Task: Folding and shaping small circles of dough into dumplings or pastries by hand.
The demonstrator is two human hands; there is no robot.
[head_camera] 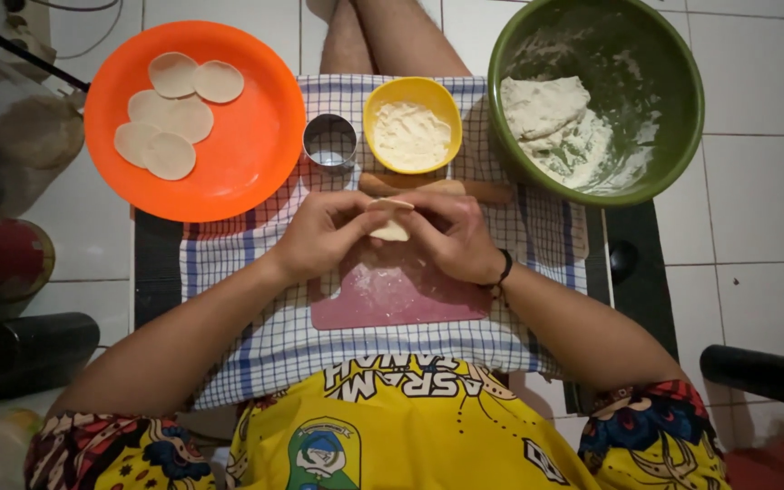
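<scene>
Pale dough round (391, 220) sits pinched between both hands above the pink cutting board (398, 292): the left hand (324, 234) and right hand (454, 236) each close fingers on it. At twelve o'clock stands a yellow bowl of filling (411, 124); at ten, an orange plate (251, 150) with dough discs (172, 115); at two, a green bowl (682, 100).

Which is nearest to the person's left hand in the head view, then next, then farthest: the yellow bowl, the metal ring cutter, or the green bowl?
From the left hand:
1. Metal ring cutter, just above it, beside the orange plate.
2. Yellow bowl, above and to the right, centre of the cloth.
3. Green bowl, far right, holding dough.
</scene>
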